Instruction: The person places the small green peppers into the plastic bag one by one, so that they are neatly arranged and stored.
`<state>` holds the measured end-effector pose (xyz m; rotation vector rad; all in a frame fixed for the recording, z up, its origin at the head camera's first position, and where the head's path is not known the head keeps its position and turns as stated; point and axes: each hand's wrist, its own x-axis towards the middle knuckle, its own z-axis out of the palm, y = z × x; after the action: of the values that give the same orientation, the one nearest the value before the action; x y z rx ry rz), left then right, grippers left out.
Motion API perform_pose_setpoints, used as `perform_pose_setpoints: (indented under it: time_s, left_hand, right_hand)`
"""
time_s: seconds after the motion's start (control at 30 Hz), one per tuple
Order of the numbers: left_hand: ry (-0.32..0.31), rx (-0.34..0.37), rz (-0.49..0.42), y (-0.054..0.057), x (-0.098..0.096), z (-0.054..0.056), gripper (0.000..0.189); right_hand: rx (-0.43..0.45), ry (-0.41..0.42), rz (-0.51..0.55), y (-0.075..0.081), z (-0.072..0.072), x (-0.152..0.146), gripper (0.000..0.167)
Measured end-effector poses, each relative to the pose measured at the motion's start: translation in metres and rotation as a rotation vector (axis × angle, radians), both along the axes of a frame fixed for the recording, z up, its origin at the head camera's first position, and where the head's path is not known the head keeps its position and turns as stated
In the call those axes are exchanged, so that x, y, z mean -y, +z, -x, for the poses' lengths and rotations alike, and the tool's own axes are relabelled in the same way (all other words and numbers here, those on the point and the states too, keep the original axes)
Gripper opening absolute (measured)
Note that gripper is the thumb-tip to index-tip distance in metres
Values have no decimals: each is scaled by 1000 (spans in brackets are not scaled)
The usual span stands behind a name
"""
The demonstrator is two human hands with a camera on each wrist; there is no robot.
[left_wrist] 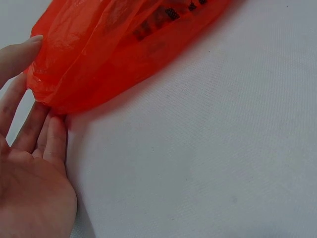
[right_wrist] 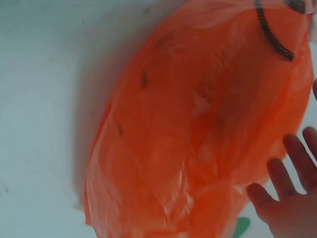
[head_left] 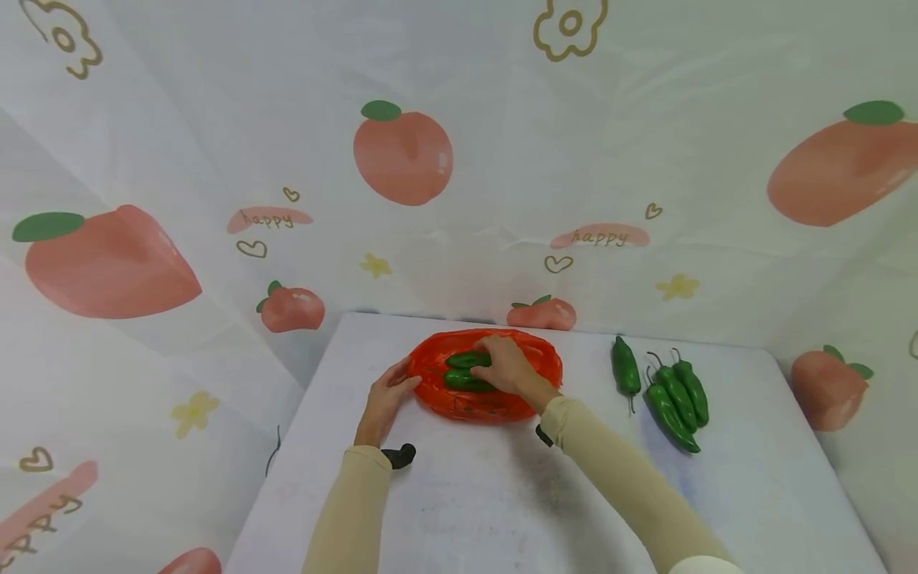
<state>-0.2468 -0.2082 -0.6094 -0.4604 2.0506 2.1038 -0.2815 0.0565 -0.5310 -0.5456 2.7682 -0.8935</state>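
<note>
Surface: white, w/ faint marks; L hand end nr its far-L part, thin dark cord at its L edge.
Room: white sheet bkgd behind & both sides, printed w/ peaches, yellow flowers, hearts & "happy".
Bag: red plastic bag, mouth spread wide, sits nr the far edge of the surface, L of ctr; dark print on its near side.
Peppers in bag: 2 green ones, upper pepper & lower pepper, side by side.
Peppers outside: lone green pepper just R of bag, stem twd viewer; trio of green peppers beside it, stems twd far edge.
L hand: at bag's L rim, thumb on the inner side, fingers outside/under; grip pinches the plastic.
R hand: reaches into bag from the R, palm down over the peppers' R ends; wrist view shows some fingers slightly apart, but can't tell if grip is clamped on the upper pepper or just touches.
Sleeves: beige sleeves, both forearms angled in from the near edge.
Hidden/cut off: R ends of both bagged peppers under R hand; R fingertips partly cut off in R wrist view; bag print blurry; dark gear by L cuff mostly covered.
</note>
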Motion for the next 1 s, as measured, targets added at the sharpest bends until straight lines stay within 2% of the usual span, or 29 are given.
perform_pose_setpoints:
  time_s: [0.13, 0.3, 0.53, 1.0]
  left_hand:
    - [1, 8, -8, 0, 1, 1, 58]
    - [-17, 7, -21, 1, 3, 1, 61]
    - [-2, -4, 1, -5, 2, 0, 59]
    - [-9, -4, 22, 0, -2, 0, 58]
  right_hand:
    - [-150, 36, -78, 8, -5, -5, 58]
    - [-236, 66, -213, 9, -13, -11, 77]
    - [-257, 57, -327, 5, -19, -18, 92]
    - [-243, -37, -366, 2, -21, -43, 96]
